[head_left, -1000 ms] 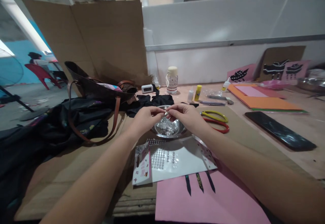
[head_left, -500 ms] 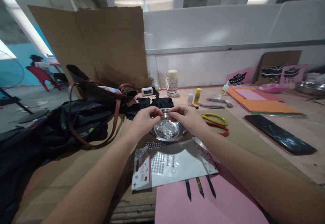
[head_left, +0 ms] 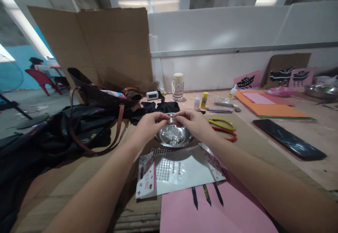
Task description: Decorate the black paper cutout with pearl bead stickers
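My left hand [head_left: 154,124] and my right hand [head_left: 190,121] meet above a shiny metal bowl [head_left: 173,142], fingertips pinched close together. Whatever lies between the fingers is too small to make out. Small glittering pieces lie in the bottom of the bowl. Just in front of it is a sheet of round stick-on gems [head_left: 163,169] on white backing, with printed packaging at both ends. Below that, a pink paper sheet [head_left: 211,215] carries three dark pointed strips [head_left: 206,195].
Scissors with yellow and red handles [head_left: 224,129] lie right of the bowl, and a black phone [head_left: 289,138] farther right. Behind stand a glue stick [head_left: 204,100], a small white bottle [head_left: 196,102] and a patterned flask [head_left: 177,88]. A brown handbag [head_left: 97,95] and black cloth [head_left: 52,148] fill the left.
The whole view has shifted very slightly. Both hands keep their pinched pose over the bowl.
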Action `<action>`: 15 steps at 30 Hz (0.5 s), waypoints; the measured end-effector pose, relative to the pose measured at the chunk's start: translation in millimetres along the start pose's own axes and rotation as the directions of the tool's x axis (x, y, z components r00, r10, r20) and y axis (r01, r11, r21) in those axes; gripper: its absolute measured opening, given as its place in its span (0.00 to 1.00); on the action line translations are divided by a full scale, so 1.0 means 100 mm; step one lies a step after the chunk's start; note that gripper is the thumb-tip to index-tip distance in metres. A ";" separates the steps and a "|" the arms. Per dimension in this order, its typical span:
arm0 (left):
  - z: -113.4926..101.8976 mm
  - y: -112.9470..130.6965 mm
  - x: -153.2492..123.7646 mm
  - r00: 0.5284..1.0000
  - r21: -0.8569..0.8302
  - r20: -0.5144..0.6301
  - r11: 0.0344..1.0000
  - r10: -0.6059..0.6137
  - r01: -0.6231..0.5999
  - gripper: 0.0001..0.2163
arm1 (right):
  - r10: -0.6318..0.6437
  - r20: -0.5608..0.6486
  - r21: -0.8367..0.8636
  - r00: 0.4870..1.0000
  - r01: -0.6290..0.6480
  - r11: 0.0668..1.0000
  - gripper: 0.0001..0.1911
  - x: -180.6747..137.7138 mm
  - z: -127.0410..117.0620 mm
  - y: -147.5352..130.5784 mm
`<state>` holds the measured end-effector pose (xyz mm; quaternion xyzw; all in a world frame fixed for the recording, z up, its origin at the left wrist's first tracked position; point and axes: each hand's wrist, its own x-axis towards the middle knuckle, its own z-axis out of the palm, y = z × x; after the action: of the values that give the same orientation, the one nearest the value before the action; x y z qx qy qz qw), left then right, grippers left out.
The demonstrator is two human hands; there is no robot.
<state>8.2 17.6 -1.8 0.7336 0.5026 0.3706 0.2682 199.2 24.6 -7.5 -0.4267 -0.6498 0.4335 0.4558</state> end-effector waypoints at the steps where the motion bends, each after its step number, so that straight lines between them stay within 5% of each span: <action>1: 0.00 0.00 0.00 1.000 -0.004 -0.001 1.000 -0.006 0.006 0.08 | -0.001 0.001 0.003 1.000 0.001 1.000 0.05 0.00 0.00 0.01; 15: 0.02 -0.05 0.03 0.997 -0.158 0.062 0.987 0.045 -0.034 0.08 | -0.057 0.036 0.042 0.998 0.056 0.998 0.04 0.04 0.00 0.12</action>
<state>7.4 22.6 -5.7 0.7317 0.4481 0.3901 0.3342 200.5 31.4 -17.9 -0.3905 -0.6611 0.4415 0.4642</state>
